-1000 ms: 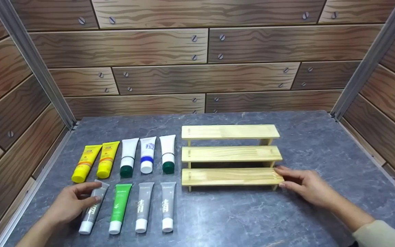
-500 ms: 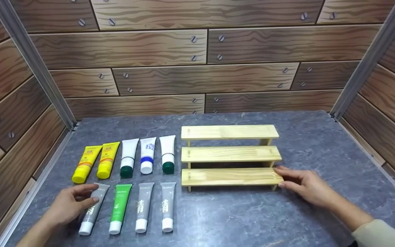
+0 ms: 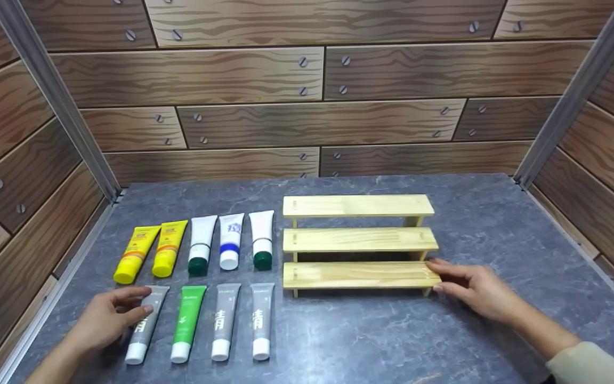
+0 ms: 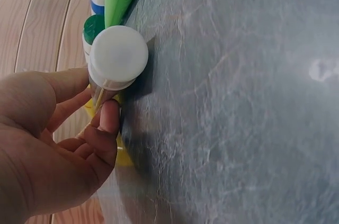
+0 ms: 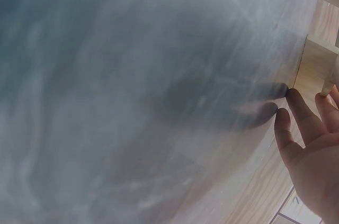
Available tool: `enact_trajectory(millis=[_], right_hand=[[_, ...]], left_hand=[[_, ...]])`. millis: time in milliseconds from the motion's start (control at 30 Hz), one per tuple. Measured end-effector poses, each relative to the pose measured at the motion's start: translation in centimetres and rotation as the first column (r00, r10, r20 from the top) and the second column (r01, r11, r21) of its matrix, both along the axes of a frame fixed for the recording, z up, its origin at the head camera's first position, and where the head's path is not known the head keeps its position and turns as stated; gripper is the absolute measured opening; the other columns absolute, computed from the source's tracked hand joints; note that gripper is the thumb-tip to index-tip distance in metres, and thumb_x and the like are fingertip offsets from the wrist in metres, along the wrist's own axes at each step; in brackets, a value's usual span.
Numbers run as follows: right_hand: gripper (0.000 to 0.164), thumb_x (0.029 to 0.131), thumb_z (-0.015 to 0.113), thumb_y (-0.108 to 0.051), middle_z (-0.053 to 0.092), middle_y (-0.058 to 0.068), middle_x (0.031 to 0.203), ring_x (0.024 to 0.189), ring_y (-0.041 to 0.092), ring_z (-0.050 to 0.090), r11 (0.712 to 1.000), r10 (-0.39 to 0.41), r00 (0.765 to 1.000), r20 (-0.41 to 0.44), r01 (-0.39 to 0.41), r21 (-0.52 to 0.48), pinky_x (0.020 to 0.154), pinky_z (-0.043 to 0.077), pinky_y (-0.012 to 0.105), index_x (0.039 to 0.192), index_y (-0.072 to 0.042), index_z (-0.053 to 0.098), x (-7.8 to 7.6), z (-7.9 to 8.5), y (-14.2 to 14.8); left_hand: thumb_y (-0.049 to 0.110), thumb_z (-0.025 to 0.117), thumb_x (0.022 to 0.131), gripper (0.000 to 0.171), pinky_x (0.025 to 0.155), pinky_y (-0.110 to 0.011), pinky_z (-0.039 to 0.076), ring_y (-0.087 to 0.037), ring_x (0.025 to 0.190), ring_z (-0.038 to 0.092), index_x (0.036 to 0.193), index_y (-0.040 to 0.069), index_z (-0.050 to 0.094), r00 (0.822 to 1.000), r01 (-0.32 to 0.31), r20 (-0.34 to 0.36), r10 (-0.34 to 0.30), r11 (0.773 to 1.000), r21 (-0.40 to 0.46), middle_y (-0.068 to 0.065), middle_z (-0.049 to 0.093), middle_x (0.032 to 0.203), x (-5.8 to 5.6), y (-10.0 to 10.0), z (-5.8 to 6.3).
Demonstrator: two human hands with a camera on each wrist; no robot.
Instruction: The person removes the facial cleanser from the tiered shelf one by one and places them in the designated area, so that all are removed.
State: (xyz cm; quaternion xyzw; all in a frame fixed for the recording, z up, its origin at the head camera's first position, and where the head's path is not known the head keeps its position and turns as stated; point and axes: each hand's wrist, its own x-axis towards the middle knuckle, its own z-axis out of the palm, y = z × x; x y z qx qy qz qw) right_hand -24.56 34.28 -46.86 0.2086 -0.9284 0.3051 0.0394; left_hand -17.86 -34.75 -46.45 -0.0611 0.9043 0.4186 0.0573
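Observation:
My left hand holds a grey squeeze tube lying at the near left. In the left wrist view, its thumb and curled fingers are on either side of the tube behind the white cap. My right hand grips the right end of the lowest step of a three-tier wooden shelf. In the right wrist view, some of its fingertips reach down to the tabletop beside the wood. Right of the held tube lie a green tube and two more grey tubes.
Behind the near row lies a second row: two yellow tubes, white tubes with dark green caps, and one white tube with a blue band. Wood-patterned panels enclose the grey marbled tabletop at the back and sides.
The grey tube in my left hand has tipped and turned slightly, its crimped end lower and its lettering angled differently. My right hand and the shelf have stayed put.

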Motion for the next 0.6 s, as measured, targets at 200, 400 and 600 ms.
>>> enact_trajectory(millis=[200,400,600], right_hand=[[0.050,0.096,0.079,-0.037,0.064,0.011,0.145,0.132,0.034,0.059,1.000,0.001,1.000,0.027,-0.002,0.017,0.111,0.044,0.042,0.141,-0.016,0.070,-0.5,0.4,0.3],[0.050,0.099,0.077,-0.034,0.063,0.019,0.144,0.130,0.043,0.061,0.998,0.037,0.999,0.019,-0.037,0.044,0.108,0.044,0.060,0.142,-0.010,0.069,-0.7,0.5,0.2],[0.051,0.101,0.075,-0.034,0.059,0.026,0.146,0.124,0.047,0.064,0.997,0.000,0.999,-0.041,0.003,0.080,0.098,0.054,0.060,0.143,-0.006,0.067,-0.3,1.1,-0.5]], left_hand=[[0.022,0.078,0.099,0.051,0.088,-0.040,0.059,-0.040,0.121,0.064,0.141,-0.004,0.064,0.999,-0.023,0.023,0.023,1.000,0.018,-0.027,0.068,0.132,-0.2,0.1,0.1],[0.025,0.077,0.099,0.054,0.088,-0.043,0.060,-0.043,0.119,0.065,0.141,-0.006,0.063,1.000,-0.007,-0.023,0.006,1.000,-0.003,-0.031,0.067,0.130,-0.3,0.2,1.1],[0.030,0.077,0.099,0.058,0.082,-0.046,0.062,-0.045,0.111,0.070,0.144,-0.004,0.061,0.995,0.000,-0.098,-0.011,0.993,-0.119,-0.035,0.063,0.134,-0.4,2.2,3.6]])
